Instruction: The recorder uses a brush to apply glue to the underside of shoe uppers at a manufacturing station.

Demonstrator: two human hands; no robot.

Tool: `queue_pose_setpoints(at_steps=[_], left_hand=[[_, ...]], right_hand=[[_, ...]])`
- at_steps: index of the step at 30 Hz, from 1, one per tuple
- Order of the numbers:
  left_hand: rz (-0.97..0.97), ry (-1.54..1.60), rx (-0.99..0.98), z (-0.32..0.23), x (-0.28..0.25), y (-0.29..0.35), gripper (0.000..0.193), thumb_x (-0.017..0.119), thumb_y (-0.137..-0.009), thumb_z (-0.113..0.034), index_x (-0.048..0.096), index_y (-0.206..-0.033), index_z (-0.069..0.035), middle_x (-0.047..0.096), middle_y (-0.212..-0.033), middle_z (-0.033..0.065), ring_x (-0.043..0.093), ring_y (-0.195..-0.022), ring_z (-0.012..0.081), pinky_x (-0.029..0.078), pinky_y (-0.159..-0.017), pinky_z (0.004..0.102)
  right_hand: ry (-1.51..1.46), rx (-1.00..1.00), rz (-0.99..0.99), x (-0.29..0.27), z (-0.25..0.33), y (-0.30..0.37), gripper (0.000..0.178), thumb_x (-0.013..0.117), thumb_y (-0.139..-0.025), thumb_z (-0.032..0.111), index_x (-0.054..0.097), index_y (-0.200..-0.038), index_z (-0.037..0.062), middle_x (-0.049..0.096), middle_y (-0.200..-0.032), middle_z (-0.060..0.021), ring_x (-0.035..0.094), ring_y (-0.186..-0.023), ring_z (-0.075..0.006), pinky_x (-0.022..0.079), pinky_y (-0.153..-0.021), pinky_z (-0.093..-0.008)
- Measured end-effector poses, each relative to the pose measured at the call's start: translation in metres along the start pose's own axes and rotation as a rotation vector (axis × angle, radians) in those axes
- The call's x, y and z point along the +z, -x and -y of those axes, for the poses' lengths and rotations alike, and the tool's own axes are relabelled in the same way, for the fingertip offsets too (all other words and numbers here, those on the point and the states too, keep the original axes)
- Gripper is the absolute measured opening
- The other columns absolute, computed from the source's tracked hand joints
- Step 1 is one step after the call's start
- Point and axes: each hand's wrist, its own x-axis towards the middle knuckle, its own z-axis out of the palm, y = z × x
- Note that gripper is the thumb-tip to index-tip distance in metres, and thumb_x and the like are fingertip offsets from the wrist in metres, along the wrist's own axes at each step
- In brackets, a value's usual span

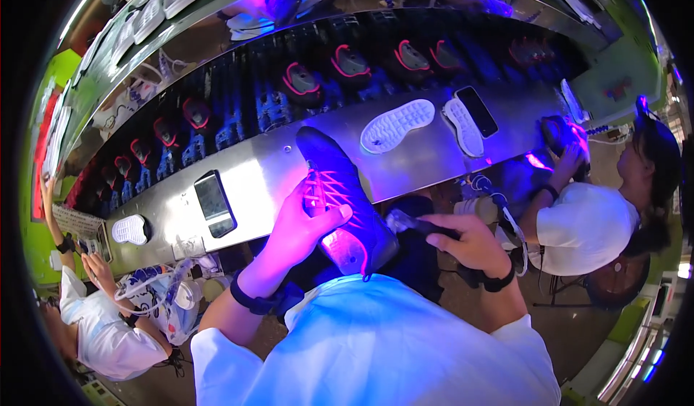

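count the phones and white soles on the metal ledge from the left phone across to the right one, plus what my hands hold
Phones: 2 (left phone, right phone)
White soles: 2
Dark shoe in left hand: 1
Dark-handled tool in right hand: 1
Total: 6

a long steel workbench (394, 175) runs right across the room, glaring white left of its middle and washed blue-violet toward the centre. behind it lies a dark channel (246, 113) with blue-lit slats, then a mirror-bright metal panel (195, 34). i see light green panelling (629, 74) at the right end, a red panel (45, 153) at the left, dull brown floor (564, 334) below, and strip lights (647, 370) glowing at lower right.
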Motion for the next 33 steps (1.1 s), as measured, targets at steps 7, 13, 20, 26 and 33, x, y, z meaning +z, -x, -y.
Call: queue_pose_setpoints(at_steps=[7, 13, 20, 26, 33], left_hand=[[-0.031, -0.057, -0.082, 0.015, -0.008, 0.008, 0.06, 0.084, -0.085, -0.018, 0.055, -0.133, 0.002, 0.068, -0.116, 0.0083, 0.067, -0.108, 0.0181, 0.054, -0.097, 0.0356], [0.118, 0.01, -0.033, 0.001, 0.013, -0.015, 0.064, 0.084, -0.086, -0.02, 0.052, -0.137, 0.001, 0.068, -0.12, 0.01, 0.067, -0.11, 0.0188, 0.054, -0.099, 0.036], [0.088, 0.073, -0.044, -0.006, 0.007, -0.012, 0.063, 0.08, -0.087, -0.013, 0.049, -0.14, 0.001, 0.067, -0.122, 0.0116, 0.067, -0.111, 0.0206, 0.054, -0.099, 0.0373], [0.042, 0.114, -0.051, -0.011, 0.007, -0.022, 0.064, 0.077, -0.089, -0.016, 0.046, -0.142, 0.003, 0.066, -0.122, 0.0118, 0.066, -0.111, 0.0203, 0.054, -0.097, 0.0359], [0.061, 0.375, -0.296, -0.001, 0.002, -0.013, 0.046, 0.067, -0.096, -0.028, 0.054, -0.132, -0.001, 0.071, -0.108, 0.009, 0.071, -0.098, 0.0198, 0.057, -0.088, 0.0336]], right_hand=[[-0.032, -0.218, -0.032, 0.013, -0.018, -0.003, 0.039, 0.074, -0.093, 0.016, 0.069, -0.13, 0.0059, 0.076, -0.101, -0.0098, 0.068, -0.086, -0.0164, 0.052, -0.083, -0.0309], [-0.121, -0.034, -0.074, -0.007, -0.028, 0.015, 0.037, 0.075, -0.092, 0.012, 0.071, -0.127, 0.0042, 0.077, -0.11, -0.0118, 0.071, -0.099, -0.0166, 0.052, -0.091, -0.0306], [0.017, -0.385, -0.097, -0.017, -0.013, -0.001, 0.039, 0.076, -0.091, 0.01, 0.07, -0.129, 0.0049, 0.076, -0.105, -0.0107, 0.068, -0.094, -0.0154, 0.052, -0.09, -0.0307], [-0.085, -0.182, -0.096, -0.019, -0.002, 0.023, 0.039, 0.077, -0.09, 0.009, 0.071, -0.128, 0.0059, 0.077, -0.099, -0.0084, 0.068, -0.087, -0.0125, 0.053, -0.082, -0.0292], [0.098, -0.265, -0.231, -0.009, 0.013, 0.029, 0.041, 0.077, -0.087, 0.009, 0.071, -0.128, 0.0081, 0.075, -0.095, -0.0118, 0.067, -0.077, -0.0182, 0.053, -0.073, -0.0297]])
